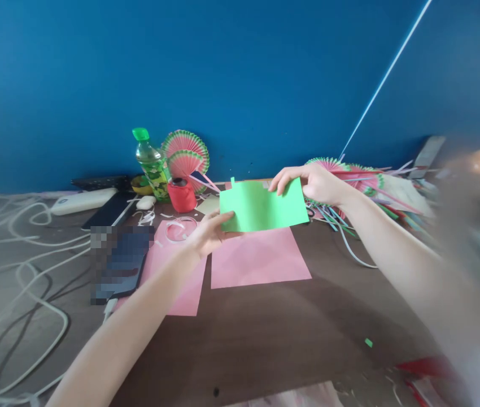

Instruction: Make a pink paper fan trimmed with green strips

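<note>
blue wall (240,85) up top; mid-frame, my left hand (208,230) and right hand (314,182) pinch green paper (261,208); light grip should avoid creasing.

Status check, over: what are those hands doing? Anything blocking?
Left hand grips green paper at lower left. Right hand holds its upper right. Pink sheet partly hidden behind it. Nothing visibly blocking.

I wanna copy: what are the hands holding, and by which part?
Green paper: the left hand grips near its lower left corner; the right hand, its top edge toward the right.
</note>
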Motion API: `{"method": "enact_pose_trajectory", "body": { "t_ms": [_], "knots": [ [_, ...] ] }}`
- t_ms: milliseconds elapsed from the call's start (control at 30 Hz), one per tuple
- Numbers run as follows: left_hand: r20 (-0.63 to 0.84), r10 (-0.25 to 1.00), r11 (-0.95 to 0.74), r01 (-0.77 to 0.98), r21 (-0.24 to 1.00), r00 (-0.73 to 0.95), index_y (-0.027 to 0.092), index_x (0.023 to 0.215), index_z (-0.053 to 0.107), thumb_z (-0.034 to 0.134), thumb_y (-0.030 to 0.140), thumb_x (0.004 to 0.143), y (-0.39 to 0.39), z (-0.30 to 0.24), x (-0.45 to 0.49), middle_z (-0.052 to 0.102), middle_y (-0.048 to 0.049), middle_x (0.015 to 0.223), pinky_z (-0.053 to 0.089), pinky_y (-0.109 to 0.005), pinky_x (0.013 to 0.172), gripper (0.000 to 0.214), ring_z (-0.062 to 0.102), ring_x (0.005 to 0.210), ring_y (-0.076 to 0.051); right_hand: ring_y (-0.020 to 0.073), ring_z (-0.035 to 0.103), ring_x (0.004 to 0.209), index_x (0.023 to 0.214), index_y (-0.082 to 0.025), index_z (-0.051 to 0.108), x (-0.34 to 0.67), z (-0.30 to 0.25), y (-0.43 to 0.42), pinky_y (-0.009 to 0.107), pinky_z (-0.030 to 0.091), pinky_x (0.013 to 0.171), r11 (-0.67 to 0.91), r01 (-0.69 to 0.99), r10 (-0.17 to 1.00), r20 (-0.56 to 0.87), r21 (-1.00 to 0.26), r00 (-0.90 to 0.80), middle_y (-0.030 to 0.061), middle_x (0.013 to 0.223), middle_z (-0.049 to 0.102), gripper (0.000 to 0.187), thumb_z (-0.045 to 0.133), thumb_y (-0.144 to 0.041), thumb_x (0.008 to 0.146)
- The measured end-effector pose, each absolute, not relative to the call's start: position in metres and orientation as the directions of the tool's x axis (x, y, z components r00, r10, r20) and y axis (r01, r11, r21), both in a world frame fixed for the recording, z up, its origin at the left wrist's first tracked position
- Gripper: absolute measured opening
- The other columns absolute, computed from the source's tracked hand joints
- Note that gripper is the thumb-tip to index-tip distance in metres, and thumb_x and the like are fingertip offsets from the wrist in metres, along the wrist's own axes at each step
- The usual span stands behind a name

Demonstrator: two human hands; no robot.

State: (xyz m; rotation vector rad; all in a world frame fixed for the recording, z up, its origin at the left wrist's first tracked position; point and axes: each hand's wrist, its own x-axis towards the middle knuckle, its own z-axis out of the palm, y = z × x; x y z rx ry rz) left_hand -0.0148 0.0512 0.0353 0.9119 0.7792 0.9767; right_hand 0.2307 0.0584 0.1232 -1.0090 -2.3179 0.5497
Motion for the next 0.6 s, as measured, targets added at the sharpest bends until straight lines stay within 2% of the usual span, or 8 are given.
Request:
{"method": "enact_pose_trajectory", "body": {
  "t_ms": [100,167,200,267,333,400,467,600],
  "knots": [
    [-0.113,0.965,0.175,-0.265,0.948,0.237,0.014,0.089,0.062,0.062,0.012,0.072,0.058,0.035,-0.022,0.068,-0.0040,0.081,0.057,-0.029,0.059,0.017,0.065,0.066,-0.015,0.0177,0.062,0.094,0.105,-0.017,0.059,0.240,0.104,0.072,0.032,0.049,0.077,0.519,0.530,0.843,0.298,-0.671,-0.448,0.0060,0.110,0.065,0.046,0.038,-0.004,0.066],
    [-0.102,0.983,0.137,-0.236,0.962,0.155,0.014,0.087,0.061,0.062,0.010,0.071,0.063,0.033,-0.026,0.068,-0.0043,0.083,0.058,-0.030,0.058,0.017,0.066,0.068,-0.016,0.0166,0.064,0.086,0.105,-0.016,0.058,0.250,0.089,0.080,0.031,0.049,0.076,0.409,0.620,0.912,0.278,-0.669,-0.302,0.0078,0.108,0.065,0.043,0.038,-0.006,0.068],
    [-0.104,0.987,0.130,-0.228,0.965,0.122,0.014,0.086,0.060,0.062,0.009,0.070,0.065,0.031,-0.028,0.068,-0.0047,0.085,0.059,-0.031,0.059,0.017,0.067,0.070,-0.017,0.0174,0.064,0.084,0.099,-0.014,0.060,0.255,0.081,0.083,0.030,0.049,0.075,0.336,0.706,0.942,0.224,-0.624,-0.250,0.0089,0.102,0.067,0.037,0.040,-0.008,0.068],
    [-0.107,0.990,0.126,-0.224,0.966,0.092,0.013,0.087,0.060,0.062,0.009,0.070,0.067,0.028,-0.030,0.068,-0.0055,0.089,0.059,-0.034,0.062,0.018,0.067,0.075,-0.019,0.0198,0.064,0.084,0.090,-0.014,0.062,0.265,0.067,0.086,0.029,0.047,0.074,0.174,0.883,0.985,0.092,-0.436,-0.148,0.0097,0.094,0.069,0.029,0.045,-0.010,0.068],
    [-0.108,0.990,0.126,-0.234,0.964,0.090,0.014,0.090,0.059,0.062,0.010,0.070,0.068,0.023,-0.032,0.068,-0.0060,0.093,0.060,-0.035,0.065,0.020,0.067,0.079,-0.020,0.0205,0.064,0.080,0.094,-0.016,0.062,0.272,0.054,0.086,0.027,0.047,0.067,0.107,0.969,0.992,-0.046,-0.222,-0.120,0.0085,0.092,0.069,0.030,0.048,-0.012,0.067],
    [-0.118,0.988,0.140,-0.244,0.959,0.102,0.014,0.093,0.059,0.061,0.010,0.071,0.067,0.017,-0.032,0.067,-0.0067,0.097,0.060,-0.036,0.066,0.022,0.067,0.082,-0.021,0.0228,0.064,0.078,0.098,-0.014,0.061,0.276,0.044,0.086,0.027,0.045,0.062,0.091,0.985,0.992,-0.075,-0.149,-0.103,0.0109,0.090,0.069,0.035,0.054,-0.013,0.064],
    [-0.131,0.985,0.157,-0.261,0.953,0.114,0.014,0.096,0.058,0.061,0.009,0.070,0.068,0.011,-0.034,0.066,-0.0073,0.100,0.060,-0.037,0.068,0.026,0.067,0.084,-0.021,0.0240,0.063,0.081,0.100,-0.012,0.060,0.278,0.036,0.087,0.028,0.045,0.064,0.100,0.988,0.992,-0.060,-0.117,-0.108,0.0135,0.094,0.067,0.038,0.055,-0.012,0.063],
    [-0.090,0.986,0.130,-0.296,0.946,0.142,0.016,0.102,0.055,0.062,0.008,0.069,0.072,0.001,-0.039,0.065,-0.0077,0.106,0.059,-0.040,0.074,0.034,0.066,0.087,-0.021,0.0219,0.063,0.079,0.100,-0.017,0.061,0.278,0.029,0.090,0.027,0.044,0.064,0.124,0.989,0.990,-0.051,-0.087,-0.128,0.0102,0.092,0.068,0.038,0.053,-0.010,0.063]
  ]
}}
